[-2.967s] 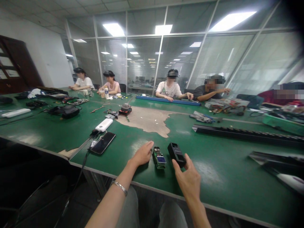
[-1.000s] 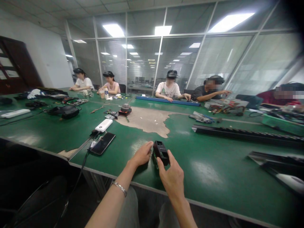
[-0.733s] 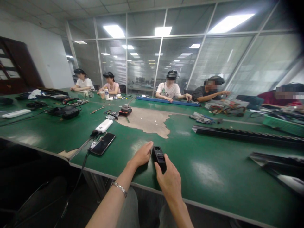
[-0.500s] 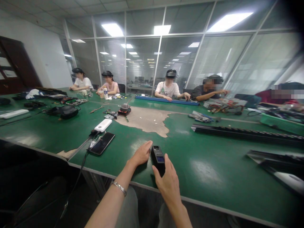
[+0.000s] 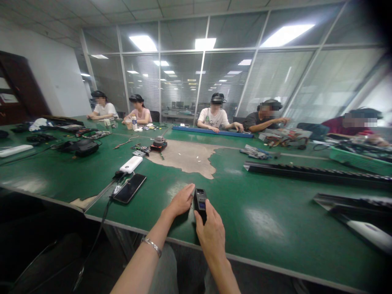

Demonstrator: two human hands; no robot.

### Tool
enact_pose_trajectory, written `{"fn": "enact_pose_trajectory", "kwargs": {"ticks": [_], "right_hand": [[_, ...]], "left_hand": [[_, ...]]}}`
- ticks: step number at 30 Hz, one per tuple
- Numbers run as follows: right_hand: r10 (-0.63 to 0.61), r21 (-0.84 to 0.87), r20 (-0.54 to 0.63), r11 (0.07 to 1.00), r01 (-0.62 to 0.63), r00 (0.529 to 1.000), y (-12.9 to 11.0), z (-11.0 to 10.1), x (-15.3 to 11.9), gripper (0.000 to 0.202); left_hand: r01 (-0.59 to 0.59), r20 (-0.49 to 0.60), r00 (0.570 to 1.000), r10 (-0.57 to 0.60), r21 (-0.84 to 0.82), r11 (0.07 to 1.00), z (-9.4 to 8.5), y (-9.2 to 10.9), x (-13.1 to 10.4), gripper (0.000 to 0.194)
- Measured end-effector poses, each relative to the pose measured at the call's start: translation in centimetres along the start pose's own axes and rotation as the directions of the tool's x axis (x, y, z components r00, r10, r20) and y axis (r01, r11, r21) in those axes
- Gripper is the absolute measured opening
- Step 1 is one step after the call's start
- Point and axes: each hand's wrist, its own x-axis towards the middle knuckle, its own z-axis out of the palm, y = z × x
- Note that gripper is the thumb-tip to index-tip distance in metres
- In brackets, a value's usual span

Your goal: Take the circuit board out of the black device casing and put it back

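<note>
Device (image 5: 200,197), black and oblong with a small bluish screen (image 5: 202,206) on its upper face, sits between my two hands; whether it rests on the green table (image 5: 245,196) or hangs just above, I cannot tell. My right hand (image 5: 212,230) holds the near end in a narrow grip, thumb along the left side and fingers along the right. My left hand (image 5: 180,201) lies just beside the device's left side, fingertips pointing toward its far end; the undersides of those fingers are hidden, so I cannot tell whether they touch it or close on anything. A silver bracelet (image 5: 152,245) circles that wrist. Left of the left fingers, a dark smartphone (image 5: 130,188) lies flat, with a white power bank (image 5: 131,164) just beyond it. Ahead of both sets of fingertips, a pale patch (image 5: 190,155) breaks the green surface. Well right of the right fingers runs a long black channel (image 5: 306,174). Far beyond the fingertips, a person in a white T-shirt (image 5: 214,118) sits behind a blue bar (image 5: 190,130).
</note>
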Motion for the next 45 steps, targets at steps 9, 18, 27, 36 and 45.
{"fn": "enact_pose_trajectory", "kwargs": {"ticks": [9,18,27,36,45], "right_hand": [[0.030,0.033,-0.035,0.999,-0.029,0.999,-0.2,-0.1,0.7,0.054],[0.080,0.146,-0.157,0.988,-0.057,0.984,-0.1,-4.4,4.4,0.059],[0.248,0.061,-0.107,0.968,-0.243,0.963,6.9,-4.8,3.1,0.063],[0.242,0.010,-0.046,0.970,-0.242,0.969,7.7,-4.0,2.5,0.064],[0.167,-0.005,-0.072,0.986,-0.168,0.983,8.9,-3.3,2.2,0.078]], "left_hand": [[-0.003,-0.002,1.000,0.003,-0.026,1.000,-0.2,0.2,0.0,0.043],[0.029,0.012,1.000,-0.029,-0.008,1.000,-0.1,0.1,0.0,0.044],[0.053,0.031,0.998,-0.054,0.044,0.998,0.0,0.0,-0.1,0.046],[0.024,0.031,0.999,-0.025,0.043,0.999,0.0,-0.2,-0.1,0.046],[0.011,0.029,1.000,-0.012,0.053,0.999,-0.1,0.1,-0.1,0.046]]}}
